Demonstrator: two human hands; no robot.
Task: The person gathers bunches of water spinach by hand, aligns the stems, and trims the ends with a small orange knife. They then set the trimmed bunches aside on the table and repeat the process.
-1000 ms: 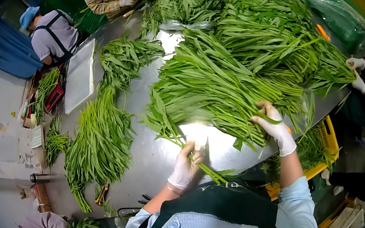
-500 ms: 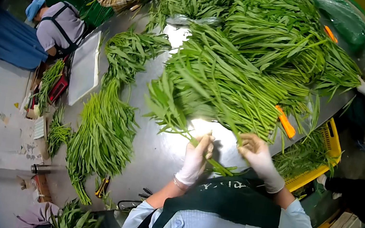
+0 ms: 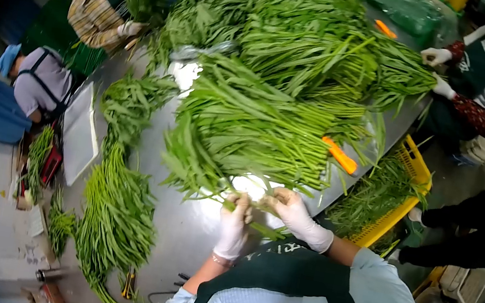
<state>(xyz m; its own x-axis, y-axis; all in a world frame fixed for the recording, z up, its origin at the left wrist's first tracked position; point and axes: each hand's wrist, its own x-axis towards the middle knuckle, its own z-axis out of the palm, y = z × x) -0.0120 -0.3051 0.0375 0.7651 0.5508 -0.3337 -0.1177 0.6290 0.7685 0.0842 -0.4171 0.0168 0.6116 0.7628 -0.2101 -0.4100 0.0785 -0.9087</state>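
Note:
My left hand (image 3: 232, 229), in a white glove, is closed around a few green leafy stalks, which look like water spinach; their cut ends (image 3: 267, 230) stick out to the right. My right hand (image 3: 302, 219), also gloved, pinches just beside the left one, near the same stalks. What its fingertips hold is too blurred to make out. Just beyond both hands lies a big heap of the leafy greens (image 3: 253, 127), leaves to the left and stems to the right. An orange-handled tool (image 3: 339, 155) rests at the stem ends.
A long bunch of greens (image 3: 116, 207) lies left on the metal table (image 3: 175, 237), near a yellow-and-black cutter (image 3: 129, 284). A yellow crate (image 3: 398, 205) of greens stands right. Another orange tool (image 3: 385, 28) lies farther back. Co-workers stand around, one gloved hand (image 3: 442, 87) touching the heap.
The view has turned, so the table and heap sit further left and the right-hand co-worker shows more. My right hand has come closer to my left hand.

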